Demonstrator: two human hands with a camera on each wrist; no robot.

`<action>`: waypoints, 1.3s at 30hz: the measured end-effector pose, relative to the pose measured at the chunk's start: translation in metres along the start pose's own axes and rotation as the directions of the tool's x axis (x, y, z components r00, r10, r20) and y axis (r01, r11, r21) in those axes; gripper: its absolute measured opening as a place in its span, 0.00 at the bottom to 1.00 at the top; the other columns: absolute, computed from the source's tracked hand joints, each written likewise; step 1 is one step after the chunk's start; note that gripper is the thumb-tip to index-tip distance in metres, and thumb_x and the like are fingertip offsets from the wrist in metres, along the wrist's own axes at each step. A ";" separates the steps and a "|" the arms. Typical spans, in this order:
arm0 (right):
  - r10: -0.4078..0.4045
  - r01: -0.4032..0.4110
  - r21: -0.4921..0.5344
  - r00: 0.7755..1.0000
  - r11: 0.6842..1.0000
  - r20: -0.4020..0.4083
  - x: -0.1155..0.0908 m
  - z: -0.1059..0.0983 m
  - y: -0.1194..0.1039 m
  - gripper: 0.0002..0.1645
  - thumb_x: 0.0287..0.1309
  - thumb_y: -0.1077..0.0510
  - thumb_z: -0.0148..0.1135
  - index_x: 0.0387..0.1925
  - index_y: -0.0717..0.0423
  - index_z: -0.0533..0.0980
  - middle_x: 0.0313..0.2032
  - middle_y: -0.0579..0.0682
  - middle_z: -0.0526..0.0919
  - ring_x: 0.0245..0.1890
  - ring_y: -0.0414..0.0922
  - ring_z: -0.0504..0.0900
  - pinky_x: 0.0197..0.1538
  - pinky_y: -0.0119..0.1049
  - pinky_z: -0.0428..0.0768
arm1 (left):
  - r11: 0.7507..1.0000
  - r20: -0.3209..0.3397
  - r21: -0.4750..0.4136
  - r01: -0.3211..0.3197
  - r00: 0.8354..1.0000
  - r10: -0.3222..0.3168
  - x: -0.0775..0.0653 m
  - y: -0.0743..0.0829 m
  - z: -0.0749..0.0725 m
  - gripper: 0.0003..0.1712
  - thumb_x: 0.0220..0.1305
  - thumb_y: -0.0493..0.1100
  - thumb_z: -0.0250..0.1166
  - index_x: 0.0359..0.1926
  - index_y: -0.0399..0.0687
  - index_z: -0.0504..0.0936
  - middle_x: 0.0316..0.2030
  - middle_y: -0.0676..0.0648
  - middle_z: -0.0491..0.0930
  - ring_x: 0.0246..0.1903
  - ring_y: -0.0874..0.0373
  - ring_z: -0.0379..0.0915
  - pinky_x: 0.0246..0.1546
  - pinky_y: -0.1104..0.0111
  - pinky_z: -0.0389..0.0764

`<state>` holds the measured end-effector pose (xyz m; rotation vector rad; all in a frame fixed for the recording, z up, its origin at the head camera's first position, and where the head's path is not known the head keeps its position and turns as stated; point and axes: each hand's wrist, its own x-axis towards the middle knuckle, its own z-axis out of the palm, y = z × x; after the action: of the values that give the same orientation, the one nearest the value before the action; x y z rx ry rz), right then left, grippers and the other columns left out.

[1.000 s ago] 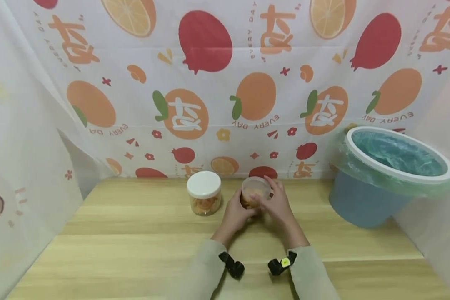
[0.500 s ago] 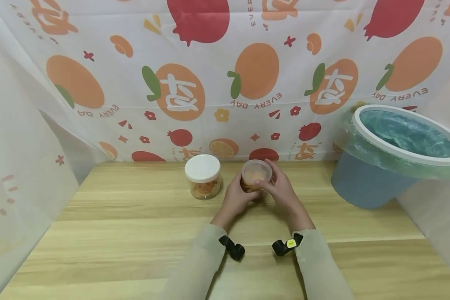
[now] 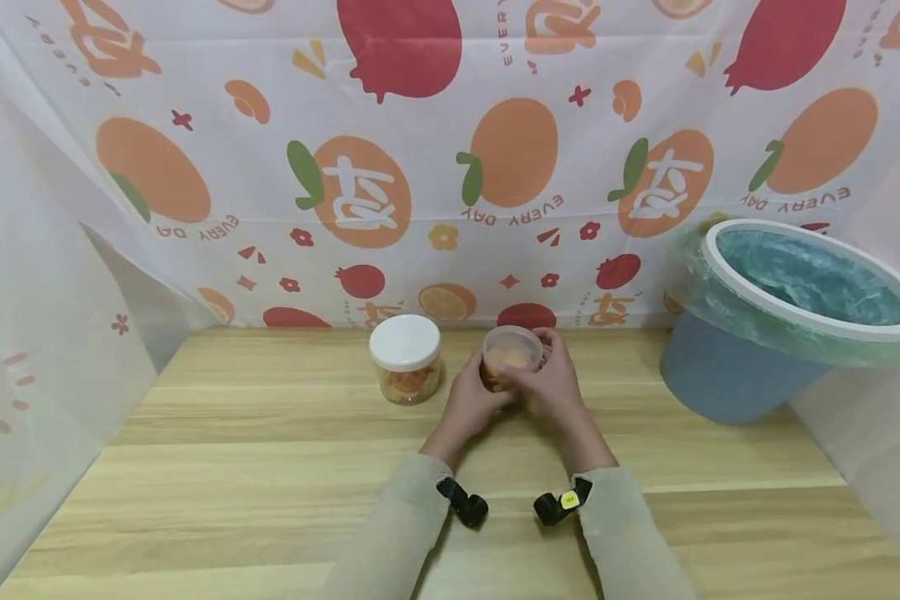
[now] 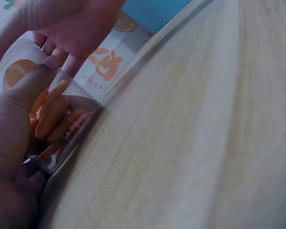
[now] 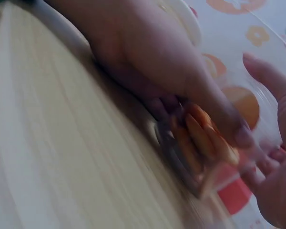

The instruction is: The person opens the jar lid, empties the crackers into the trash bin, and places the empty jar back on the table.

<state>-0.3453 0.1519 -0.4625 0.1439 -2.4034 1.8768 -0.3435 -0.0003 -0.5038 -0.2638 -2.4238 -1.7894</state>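
Observation:
In the head view, a clear plastic tub [image 3: 512, 343] stands on the wooden table between both hands. Through its wall in the left wrist view I see orange-brown cookie-like pieces [image 4: 53, 117]. My left hand [image 3: 471, 396] grips the tub low on its left side, its thumb lying along the wall. My right hand [image 3: 558, 387] is round the upper right side, thumb over the near part of the top and fingers by the far rim. Left of the tub is a clear jar [image 3: 408, 379] with a white lid [image 3: 405, 342], holding similar orange pieces.
A blue bin [image 3: 735, 367] with a green liner [image 3: 817, 271] stands at the right. Behind the wooden table [image 3: 270, 467] hangs a fruit-print cloth [image 3: 435, 167]. Pale side panels rise at left and right, and each sleeve cuff carries a small black camera.
The head view has tilted, so everything sits higher in the picture than a second ago. The right hand's fingers have shifted slightly at the tub's rim; the left hand keeps its hold.

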 end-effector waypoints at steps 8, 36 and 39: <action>-0.011 0.008 -0.088 0.999 0.996 -0.035 -0.001 0.010 0.001 0.73 0.40 0.38 0.83 0.80 0.44 0.48 0.77 0.52 0.55 0.72 0.53 0.62 0.73 0.57 0.64 | 1.000 0.000 -0.010 -0.017 1.000 0.017 -0.001 0.000 0.001 0.50 0.50 0.43 0.79 0.73 0.51 0.66 0.63 0.46 0.77 0.58 0.54 0.74 0.62 0.58 0.76; -0.145 0.118 0.165 0.976 0.979 0.162 0.004 0.000 0.011 0.50 0.65 0.60 0.62 0.80 0.53 0.46 0.80 0.51 0.52 0.80 0.53 0.51 0.80 0.57 0.49 | 1.000 0.001 0.018 0.023 1.000 -0.023 -0.005 0.002 0.000 0.52 0.52 0.52 0.80 0.74 0.50 0.64 0.65 0.45 0.75 0.63 0.52 0.72 0.67 0.55 0.73; -0.137 0.097 0.205 0.971 0.974 0.194 0.004 -0.004 0.010 0.47 0.68 0.62 0.56 0.80 0.55 0.45 0.81 0.53 0.50 0.80 0.54 0.49 0.80 0.57 0.47 | 1.000 0.007 -0.002 0.021 1.000 -0.021 -0.005 0.003 0.001 0.52 0.50 0.54 0.81 0.73 0.51 0.65 0.64 0.45 0.76 0.61 0.53 0.74 0.64 0.56 0.75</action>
<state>-0.3500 0.1580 -0.4708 0.5084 -2.2672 2.1323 -0.3374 0.0013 -0.5021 -0.2459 -2.4387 -1.8021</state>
